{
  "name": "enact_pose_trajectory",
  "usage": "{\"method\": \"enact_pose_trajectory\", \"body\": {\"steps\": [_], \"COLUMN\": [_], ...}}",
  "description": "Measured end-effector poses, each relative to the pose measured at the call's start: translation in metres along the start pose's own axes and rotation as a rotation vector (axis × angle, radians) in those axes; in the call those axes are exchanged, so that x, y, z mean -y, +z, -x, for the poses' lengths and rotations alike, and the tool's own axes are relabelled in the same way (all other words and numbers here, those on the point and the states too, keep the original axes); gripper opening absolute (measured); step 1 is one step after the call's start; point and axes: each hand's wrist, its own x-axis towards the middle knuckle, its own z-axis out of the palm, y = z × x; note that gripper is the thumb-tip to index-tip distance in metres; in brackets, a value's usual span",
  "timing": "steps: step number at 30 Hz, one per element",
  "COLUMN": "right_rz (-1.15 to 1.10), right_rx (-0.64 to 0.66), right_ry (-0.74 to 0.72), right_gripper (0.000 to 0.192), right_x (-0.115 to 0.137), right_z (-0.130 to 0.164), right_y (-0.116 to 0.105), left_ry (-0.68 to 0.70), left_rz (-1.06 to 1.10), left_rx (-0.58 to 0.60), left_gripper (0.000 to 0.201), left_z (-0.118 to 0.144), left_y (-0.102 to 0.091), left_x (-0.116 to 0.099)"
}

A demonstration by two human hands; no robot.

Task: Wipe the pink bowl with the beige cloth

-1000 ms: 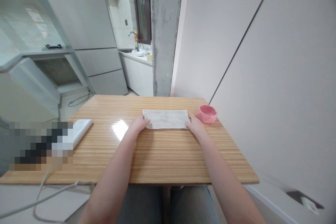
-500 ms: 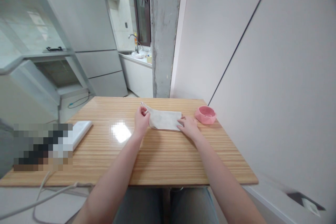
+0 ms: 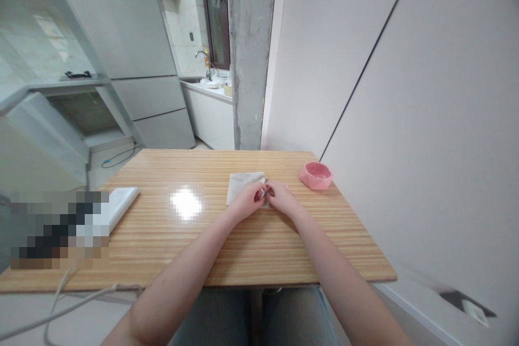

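On the striped wooden table (image 3: 243, 248), mid-far, your pale grey folded cloth (image 3: 242, 186) is now half its earlier width, nearly square. Left hand (image 3: 245, 201) and right hand (image 3: 280, 198) meet at its right edge, fingertips pinched on the fabric. Hands hide that edge; long axis unclear. Pink ceramic ashtray (image 3: 315, 175) sits right, apart.

head view: worn on the person's head; faces forward and down; near edge of tabletop (image 3: 243, 259) close below
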Motion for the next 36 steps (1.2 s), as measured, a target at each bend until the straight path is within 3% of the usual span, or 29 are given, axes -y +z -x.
{"method": "enact_pose_trajectory", "body": {"steps": [3, 5, 9, 11, 14, 16, 19, 23, 26, 29, 31, 34, 36], "right_rz": [-0.043, -0.036, 0.054, 0.162, 0.374, 0.466, 0.507, 0.583, 0.603, 0.612, 0.487, 0.149, 0.003], "right_rx": [-0.113, -0.161, -0.006, 0.055, 0.004, -0.021, -0.033, -0.036, -0.036, -0.157, -0.231, -0.169, -0.125], "right_ry": [0.049, -0.042, -0.239, -0.166, 0.14, 0.31, 0.471, 0.632, 0.647, 0.539, 0.323, -0.014, -0.11], "right_gripper": [0.03, 0.035, 0.034, 0.036, 0.043, 0.041, 0.039, 0.044, 0.041, 0.033, 0.036, 0.06, 0.066], "right_x": [-0.001, 0.004, 0.028, 0.043, 0.055, 0.046, 0.009, -0.045, -0.055, -0.034, -0.011, 0.023, 0.039], "right_z": [0.0, 0.001, 0.01, 0.018, 0.039, 0.059, 0.093, 0.13, 0.137, 0.12, 0.096, 0.051, 0.023], "right_y": [-0.002, -0.002, 0.002, 0.004, 0.0, -0.01, -0.034, -0.068, -0.081, -0.075, -0.059, -0.024, 0.003], "left_ry": [0.077, 0.087, -0.049, -0.093, -0.099, -0.102, -0.108, -0.117, -0.112, -0.105, -0.1, -0.084, -0.076], "left_rz": [0.076, 0.106, 0.036, -0.031, -0.075, -0.089, -0.111, -0.145, -0.172, -0.183, -0.171, -0.155, -0.176], "left_rx": [0.044, -0.006, -0.226, -0.285, -0.243, -0.126, 0.029, 0.077, 0.073, 0.085, 0.096, 0.11, 0.133], "left_gripper": [0.02, 0.024, 0.026, 0.029, 0.029, 0.027, 0.028, 0.028, 0.025, 0.025, 0.022, 0.017, 0.014], "left_z": [0.004, 0.006, 0.005, 0.003, 0.002, 0.002, 0.002, 0.001, 0.001, 0.003, 0.004, 0.005, 0.006], "left_y": [-0.005, -0.012, -0.029, -0.035, -0.033, -0.028, -0.02, -0.017, -0.017, -0.016, -0.016, -0.017, -0.017], "left_x": [-0.008, -0.011, -0.001, 0.008, 0.019, 0.023, 0.025, 0.026, 0.025, 0.024, 0.024, 0.026, 0.028]}}
